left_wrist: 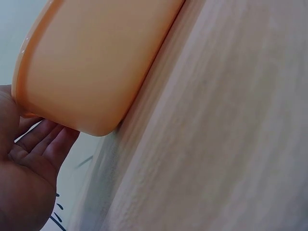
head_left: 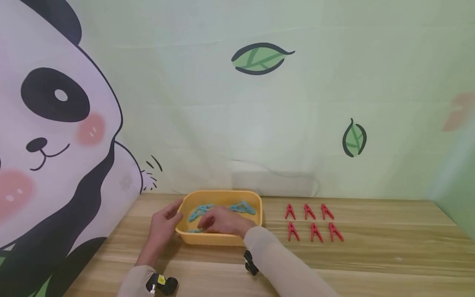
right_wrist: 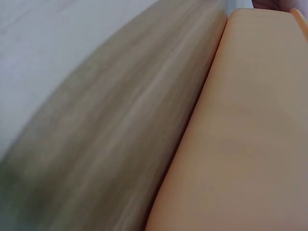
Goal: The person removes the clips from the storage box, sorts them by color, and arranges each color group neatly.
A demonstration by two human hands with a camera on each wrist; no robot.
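Observation:
A yellow plastic bin (head_left: 237, 240) stands on the table against the back wall, holding several light blue clothespins (head_left: 243, 207). My left hand (head_left: 165, 227) grips its left end, thumb at the rim and fingers along the outside wall. In the left wrist view the left hand (left_wrist: 29, 173) shows under the bin's rim. My right hand (head_left: 224, 220) reaches over the front rim into the bin, fingers bent down beside a blue clothespin near the front left corner. Whether those fingertips pinch it I cannot tell. The right wrist view shows mostly the bin's outer wall (right_wrist: 240, 125).
To the right of the bin, several red clothespins (head_left: 314, 232) lie in two rows on the wooden table (head_left: 371, 260). Behind the table rises a green wall (head_left: 185, 103) with a panda and leaves printed on it.

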